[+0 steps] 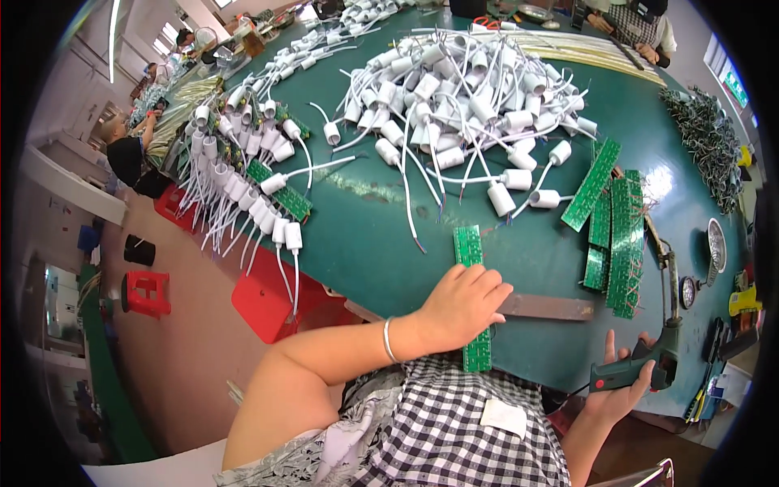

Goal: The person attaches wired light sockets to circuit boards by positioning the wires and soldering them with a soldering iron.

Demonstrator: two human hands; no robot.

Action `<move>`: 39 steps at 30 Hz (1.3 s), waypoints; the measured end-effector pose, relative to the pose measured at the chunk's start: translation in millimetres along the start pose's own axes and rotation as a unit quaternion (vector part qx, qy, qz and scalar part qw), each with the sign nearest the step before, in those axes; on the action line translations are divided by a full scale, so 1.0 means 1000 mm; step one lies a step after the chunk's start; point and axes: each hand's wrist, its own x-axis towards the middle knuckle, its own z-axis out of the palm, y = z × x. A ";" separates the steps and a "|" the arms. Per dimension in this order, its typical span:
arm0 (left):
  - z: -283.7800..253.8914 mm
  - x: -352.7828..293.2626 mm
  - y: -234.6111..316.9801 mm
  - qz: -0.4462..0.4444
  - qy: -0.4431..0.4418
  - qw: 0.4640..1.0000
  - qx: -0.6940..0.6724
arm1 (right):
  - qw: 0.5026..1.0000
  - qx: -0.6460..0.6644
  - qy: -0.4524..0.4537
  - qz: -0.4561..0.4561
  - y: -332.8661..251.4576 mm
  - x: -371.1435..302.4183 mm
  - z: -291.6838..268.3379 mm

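My left hand [466,304] is closed over a narrow green circuit board strip [468,245] at the table's near edge. The strip's far and near ends both stick out from under my fingers. A dark green soldering gun [621,375] is gripped in my right hand [621,399], with some of its fingers extended. Its long metal front part points away from me, to the right of a stack of green circuit boards [625,243]. Between my hands, a flat brown bar [548,308] lies on the table beside the strip.
White lamp holders with wires [479,105] form a big heap ahead. More hang in a row [235,187] over the left edge, with circuit boards among them. Dark wire pieces [706,146] lie far right. Red stools [148,292] stand left. Other people [641,32] sit beyond the table.
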 end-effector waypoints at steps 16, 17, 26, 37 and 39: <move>-0.057 0.042 -0.238 -0.448 -0.024 0.893 0.024 | 0.999 -0.025 -0.041 0.012 0.016 -0.003 0.046; -0.056 0.031 -0.250 -0.495 0.037 0.853 -0.162 | 0.999 -0.021 -0.047 0.010 0.017 -0.004 0.049; -0.096 0.029 -0.103 0.011 0.150 0.988 -0.027 | 0.967 -0.181 -0.154 0.091 0.017 -0.009 0.052; -0.026 0.005 -0.086 -0.212 0.014 0.965 -0.156 | 0.909 -0.262 -0.229 0.228 0.025 0.000 0.081; -0.030 0.010 -0.087 -0.240 -0.003 0.957 -0.162 | 0.916 -0.219 -0.219 0.257 0.033 -0.001 0.091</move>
